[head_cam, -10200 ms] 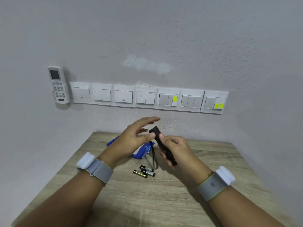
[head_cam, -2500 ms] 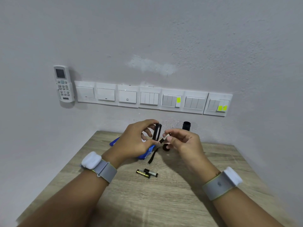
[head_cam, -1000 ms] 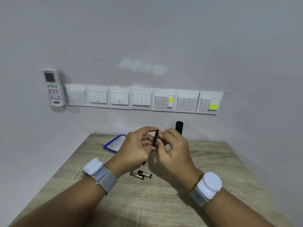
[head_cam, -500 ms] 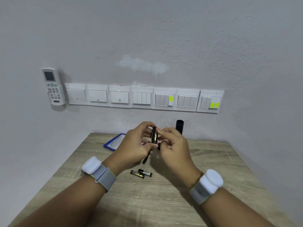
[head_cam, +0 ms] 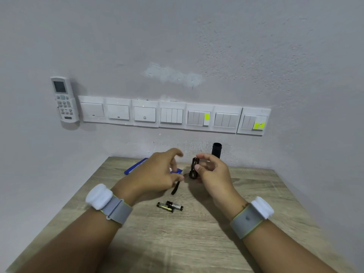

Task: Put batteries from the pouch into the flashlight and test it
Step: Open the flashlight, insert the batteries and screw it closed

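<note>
My right hand grips the black battery holder upright above the wooden table, a black strap hanging from its lower end. My left hand hovers just left of it, fingers apart and holding nothing, slightly blurred. Two black batteries lie side by side on the table below my hands. The black flashlight tube stands upright at the back, against the wall. The blue pouch lies flat behind my left hand, partly hidden by it.
The table sits in a corner, with grey walls behind and on both sides. A row of white light switches and a white remote in a wall holder hang above the table's far edge.
My left hand has let go of the battery holder and pulled away to the left, opening. My right hand now holds the holder alone. The two batteries on the table have not moved.
</note>
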### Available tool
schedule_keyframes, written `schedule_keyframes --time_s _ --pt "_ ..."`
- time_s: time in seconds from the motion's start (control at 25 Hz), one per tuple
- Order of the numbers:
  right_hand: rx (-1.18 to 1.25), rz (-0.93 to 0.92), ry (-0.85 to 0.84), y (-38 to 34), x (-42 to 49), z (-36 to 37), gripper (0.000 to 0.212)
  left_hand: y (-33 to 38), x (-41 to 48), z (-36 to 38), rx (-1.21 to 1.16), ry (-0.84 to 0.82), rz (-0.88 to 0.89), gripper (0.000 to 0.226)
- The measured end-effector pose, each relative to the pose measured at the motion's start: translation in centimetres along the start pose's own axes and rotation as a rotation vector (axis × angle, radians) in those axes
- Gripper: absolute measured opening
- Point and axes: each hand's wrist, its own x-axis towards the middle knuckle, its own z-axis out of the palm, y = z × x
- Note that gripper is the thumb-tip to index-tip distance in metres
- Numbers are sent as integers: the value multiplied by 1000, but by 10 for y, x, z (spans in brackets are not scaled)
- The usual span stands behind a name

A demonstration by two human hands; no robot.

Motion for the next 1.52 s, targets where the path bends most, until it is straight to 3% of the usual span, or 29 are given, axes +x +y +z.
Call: schedule_keyframes --time_s 0.08,0.16,0.32,0.84,0.96,1.12,1.36,1.52 --pt "27 40 0 5 5 0 32 -3 -2 -11 82 -122 33 17" --pt "73 61 -10 7 8 0 33 -2 -5 -12 139 -240 69 8" --pt "98 93 -33 7 8 0 33 2 -7 2 166 -381 81 22" --pt "110 145 -20 5 10 -3 53 5 -7 6 176 -431 87 21" --pt "94 129 -36 3 9 -5 55 3 -6 6 188 -443 102 12" --pt "102 107 -47 0 6 -6 53 5 -6 2 104 -324 116 12" --pt "165 102 -74 3 7 -6 46 2 3 -1 -251 82 117 30" --pt "361 186 -192 3 4 -5 40 3 8 4 -458 282 74 29"
